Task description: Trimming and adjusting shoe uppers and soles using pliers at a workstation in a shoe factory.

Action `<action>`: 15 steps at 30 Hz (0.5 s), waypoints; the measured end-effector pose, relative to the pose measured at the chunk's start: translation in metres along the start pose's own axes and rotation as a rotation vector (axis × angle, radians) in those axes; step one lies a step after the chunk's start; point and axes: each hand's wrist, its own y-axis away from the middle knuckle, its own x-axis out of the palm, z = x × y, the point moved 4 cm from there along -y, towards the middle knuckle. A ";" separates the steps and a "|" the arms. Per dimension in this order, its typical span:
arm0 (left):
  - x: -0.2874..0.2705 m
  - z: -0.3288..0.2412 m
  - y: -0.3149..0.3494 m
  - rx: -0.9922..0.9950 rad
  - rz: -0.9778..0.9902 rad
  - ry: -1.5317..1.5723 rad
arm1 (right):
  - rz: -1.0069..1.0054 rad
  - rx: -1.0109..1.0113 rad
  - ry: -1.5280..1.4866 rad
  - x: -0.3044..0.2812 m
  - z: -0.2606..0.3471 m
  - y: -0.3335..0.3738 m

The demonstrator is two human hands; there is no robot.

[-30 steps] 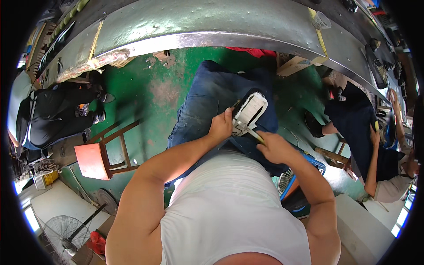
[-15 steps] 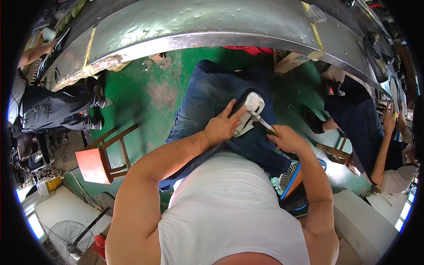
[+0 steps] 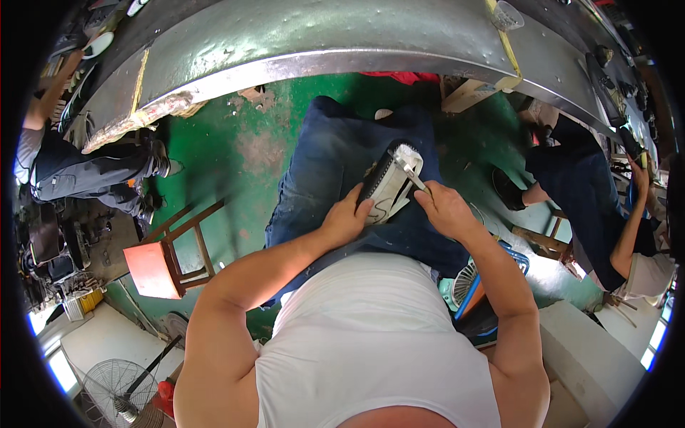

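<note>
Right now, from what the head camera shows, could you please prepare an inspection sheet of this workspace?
Surface: metal bench ahead, dented and shiny; green floor, with worn patches.
Job's things: white-and-black shoe over the lap in blue trousers; metal tool at the shoe's far end, exact contact unclear.
Clutter: clear cup on the bench; red cloth below its front edge.
Left hand: fingers grip the shoe's near left edge.
Right hand: fingers closed around the tool.
Cables: none that I can identify for sure.
Surroundings: red-seated stool at left, pedestal fan at lower left, another person on each side.
</note>
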 end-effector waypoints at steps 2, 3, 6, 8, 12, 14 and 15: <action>-0.006 -0.006 -0.006 0.133 0.046 0.007 | -0.044 -0.052 -0.264 0.004 0.000 0.008; -0.009 -0.008 -0.006 0.137 0.041 0.008 | -0.046 -0.057 -0.260 0.012 -0.007 0.012; -0.022 -0.034 -0.003 0.220 0.175 -0.106 | -0.132 0.039 -0.499 0.043 -0.036 0.032; -0.045 -0.067 0.003 0.093 0.280 -0.441 | -0.290 0.141 -0.786 0.051 -0.047 0.045; -0.106 -0.129 0.019 0.615 -0.159 -0.305 | -0.387 0.088 -0.839 0.056 -0.052 0.059; -0.116 -0.160 0.013 0.602 -0.133 0.077 | -0.448 0.081 -0.829 0.060 -0.053 0.058; -0.112 -0.165 0.001 0.681 -0.124 0.200 | -0.498 0.068 -0.820 0.058 -0.052 0.058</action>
